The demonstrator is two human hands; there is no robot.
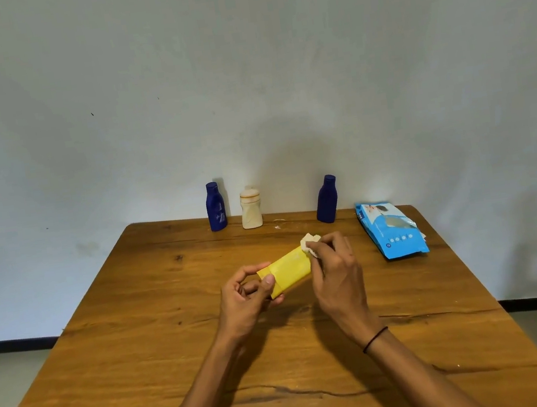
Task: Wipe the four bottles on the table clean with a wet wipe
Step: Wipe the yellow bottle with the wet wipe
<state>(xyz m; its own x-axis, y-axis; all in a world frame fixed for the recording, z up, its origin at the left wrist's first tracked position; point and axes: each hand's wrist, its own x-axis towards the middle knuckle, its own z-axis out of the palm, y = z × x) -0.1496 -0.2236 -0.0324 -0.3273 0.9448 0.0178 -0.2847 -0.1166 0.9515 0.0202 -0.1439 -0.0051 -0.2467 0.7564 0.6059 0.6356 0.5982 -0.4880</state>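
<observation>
A yellow bottle [289, 270] is held tilted above the middle of the wooden table [141, 342]. My left hand [247, 297] grips its near end between thumb and fingers. My right hand [334, 273] pinches a crumpled white wet wipe [310, 245] against the bottle's far end. Three bottles stand upright along the far edge: a dark blue bottle [215, 206] at the left, a cream bottle [250, 207] beside it, and a second dark blue bottle [327, 199] further right.
A light blue pack of wet wipes [390, 229] lies flat near the table's far right corner. A grey wall rises directly behind the table. Cracks run across the near part of the tabletop.
</observation>
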